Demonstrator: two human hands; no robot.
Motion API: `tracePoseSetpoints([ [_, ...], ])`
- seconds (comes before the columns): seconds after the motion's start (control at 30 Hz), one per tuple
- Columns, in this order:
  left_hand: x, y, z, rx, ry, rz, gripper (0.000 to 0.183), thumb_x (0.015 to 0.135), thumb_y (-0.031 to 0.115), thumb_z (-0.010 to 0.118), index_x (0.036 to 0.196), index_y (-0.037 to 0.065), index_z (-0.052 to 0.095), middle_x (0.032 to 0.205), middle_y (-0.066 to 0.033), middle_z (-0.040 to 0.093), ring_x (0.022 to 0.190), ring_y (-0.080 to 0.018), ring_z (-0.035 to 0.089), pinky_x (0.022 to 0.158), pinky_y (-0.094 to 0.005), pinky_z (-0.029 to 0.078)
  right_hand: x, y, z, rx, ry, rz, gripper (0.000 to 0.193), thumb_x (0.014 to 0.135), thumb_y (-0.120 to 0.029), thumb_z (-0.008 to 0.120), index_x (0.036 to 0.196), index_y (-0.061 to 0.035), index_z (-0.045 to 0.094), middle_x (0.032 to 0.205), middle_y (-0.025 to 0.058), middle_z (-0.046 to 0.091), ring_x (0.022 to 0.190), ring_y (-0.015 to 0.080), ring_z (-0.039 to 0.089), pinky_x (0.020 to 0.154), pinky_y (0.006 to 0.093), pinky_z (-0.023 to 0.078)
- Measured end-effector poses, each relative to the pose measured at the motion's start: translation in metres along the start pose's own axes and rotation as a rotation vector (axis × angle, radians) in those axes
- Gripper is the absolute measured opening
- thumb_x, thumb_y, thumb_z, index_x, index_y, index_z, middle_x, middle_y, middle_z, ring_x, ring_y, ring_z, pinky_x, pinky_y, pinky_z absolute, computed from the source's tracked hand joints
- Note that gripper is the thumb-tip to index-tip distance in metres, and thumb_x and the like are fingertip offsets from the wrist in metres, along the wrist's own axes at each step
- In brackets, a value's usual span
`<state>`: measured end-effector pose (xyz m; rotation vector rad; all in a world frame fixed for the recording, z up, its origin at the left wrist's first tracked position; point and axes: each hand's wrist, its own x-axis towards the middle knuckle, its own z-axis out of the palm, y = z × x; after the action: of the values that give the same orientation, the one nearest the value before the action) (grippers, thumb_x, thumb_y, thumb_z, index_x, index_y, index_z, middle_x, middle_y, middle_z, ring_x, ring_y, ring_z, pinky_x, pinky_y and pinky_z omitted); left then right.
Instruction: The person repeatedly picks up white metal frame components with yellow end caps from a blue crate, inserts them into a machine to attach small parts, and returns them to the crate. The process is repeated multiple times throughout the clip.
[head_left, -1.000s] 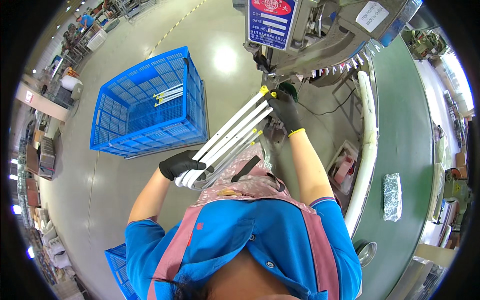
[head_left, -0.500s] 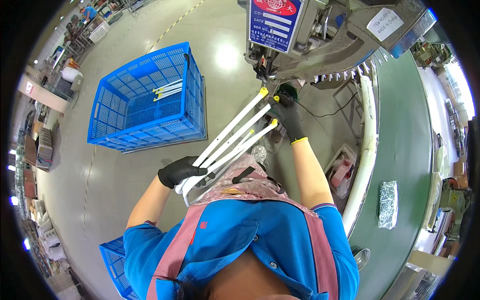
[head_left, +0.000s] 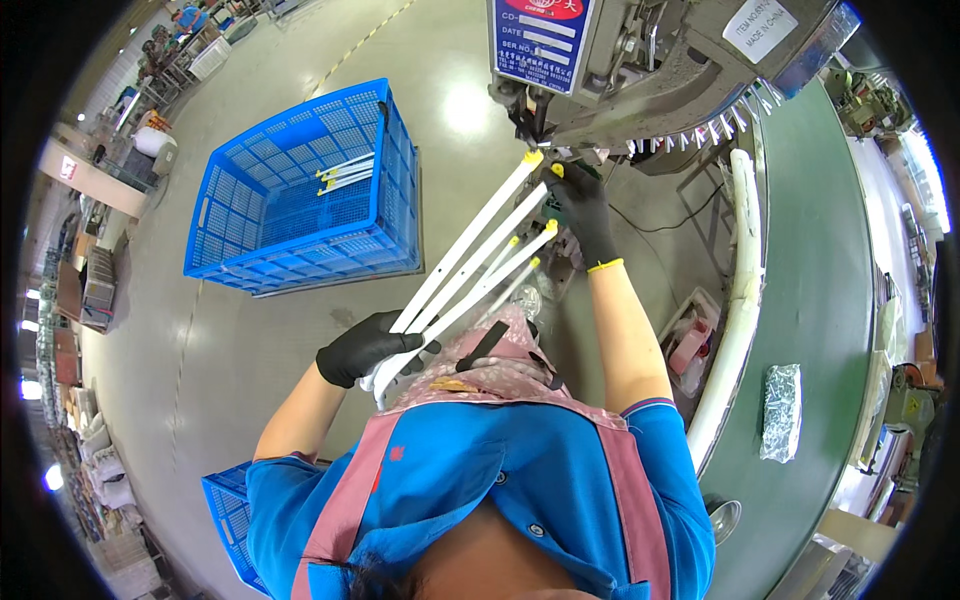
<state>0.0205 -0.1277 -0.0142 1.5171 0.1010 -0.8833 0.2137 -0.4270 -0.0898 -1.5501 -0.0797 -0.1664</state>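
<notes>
Head view: white rods [head_left: 465,243] with yellow ends, held fanned and aslant, off the left edge of the green desk [head_left: 820,220]. Left hand [head_left: 365,348]: fingers closed round the lower ends. Right hand [head_left: 583,210]: fingers pinched at one yellow end, near the machine [head_left: 690,95]; rod-to-machine contact unclear. Advisable: grip bunch firmly, keep yellow ends separated, fingertips clear of machine. Writing: lettered blue plate [head_left: 540,45] with red oval, cut off at top; white printed label [head_left: 760,28], legible.
</notes>
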Motion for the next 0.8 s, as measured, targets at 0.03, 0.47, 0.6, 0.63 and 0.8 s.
tracePoseSetpoints([
  [0.03, -0.005, -0.001, 0.001, -0.018, 0.014, -0.004, 0.046, 0.087, 0.022, 0.062, 0.124, -0.002, 0.051, 0.102, -0.0152, 0.067, 0.077, -0.0168, 0.065, 0.066, -0.0293, 0.055, 0.003, -0.003, 0.002, -0.017, 0.013, -0.131, 0.023, 0.079, -0.008, 0.073, 0.097, 0.0035, 0.066, 0.090, 0.0060, 0.069, 0.077, 0.0104, 0.061, 0.070, 0.0238, 0.047],
  [0.47, 0.002, -0.026, -0.016, -0.064, 0.055, 0.027, 0.047, 0.087, 0.021, 0.062, 0.126, -0.002, 0.049, 0.104, -0.0140, 0.065, 0.077, -0.0152, 0.063, 0.068, -0.0286, 0.053, 0.011, -0.028, 0.029, 0.032, -0.068, -0.046, 0.022, 0.076, -0.018, 0.073, 0.085, 0.0008, 0.065, 0.071, 0.0008, 0.063, 0.063, 0.0062, 0.050, 0.058, 0.0249, 0.041],
  [0.6, 0.002, -0.026, -0.013, -0.074, 0.048, -0.012, 0.042, 0.088, 0.021, 0.060, 0.121, -0.003, 0.052, 0.101, -0.0140, 0.066, 0.076, -0.0153, 0.064, 0.068, -0.0289, 0.053, 0.011, -0.029, 0.025, -0.182, -0.073, -0.030, 0.026, 0.078, -0.023, 0.072, 0.089, 0.0009, 0.067, 0.073, 0.0027, 0.064, 0.065, 0.0084, 0.053, 0.061, 0.0265, 0.043],
  [0.63, 0.000, -0.022, -0.012, -0.084, 0.046, -0.038, 0.041, 0.088, 0.022, 0.060, 0.120, -0.004, 0.054, 0.099, -0.0144, 0.067, 0.075, -0.0155, 0.064, 0.068, -0.0287, 0.054, 0.013, -0.028, 0.023, -0.280, -0.087, -0.012, 0.026, 0.079, -0.022, 0.071, 0.090, 0.0011, 0.067, 0.076, 0.0029, 0.066, 0.069, 0.0079, 0.056, 0.064, 0.0257, 0.044],
  [0.8, -0.018, 0.001, -0.015, 0.039, 0.024, -0.104, 0.041, 0.088, 0.020, 0.059, 0.120, -0.003, 0.053, 0.101, -0.0150, 0.067, 0.076, -0.0162, 0.064, 0.067, -0.0285, 0.054, 0.028, -0.015, 0.014, -0.475, -0.171, -0.045, 0.032, 0.079, -0.029, 0.068, 0.092, 0.0000, 0.067, 0.077, 0.0088, 0.067, 0.071, 0.0139, 0.060, 0.066, 0.0287, 0.046],
])
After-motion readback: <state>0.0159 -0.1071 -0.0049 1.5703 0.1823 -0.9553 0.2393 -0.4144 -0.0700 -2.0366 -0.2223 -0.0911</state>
